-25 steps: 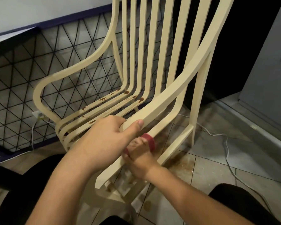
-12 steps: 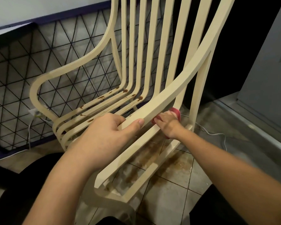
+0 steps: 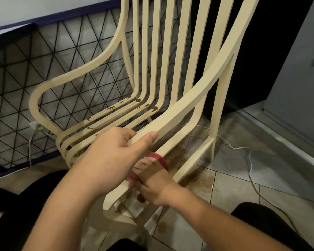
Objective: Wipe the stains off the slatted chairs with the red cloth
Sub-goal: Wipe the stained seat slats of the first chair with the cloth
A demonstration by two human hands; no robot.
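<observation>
Head view: I see the cream slatted chair (image 3: 230, 51) filling the middle of the frame, with brown stains (image 3: 138, 100) dotting its seat slats. The left hand (image 3: 107, 156) grips the near armrest (image 3: 179, 114), fingers curled over it and thumb lying along its side. Just below, at lower centre, the right hand (image 3: 152, 185) holds the red cloth (image 3: 159, 159) in curled fingers against the lower side rail (image 3: 176, 140). A white cable (image 3: 250, 160) trails across the tiled floor (image 3: 234, 187) at right.
</observation>
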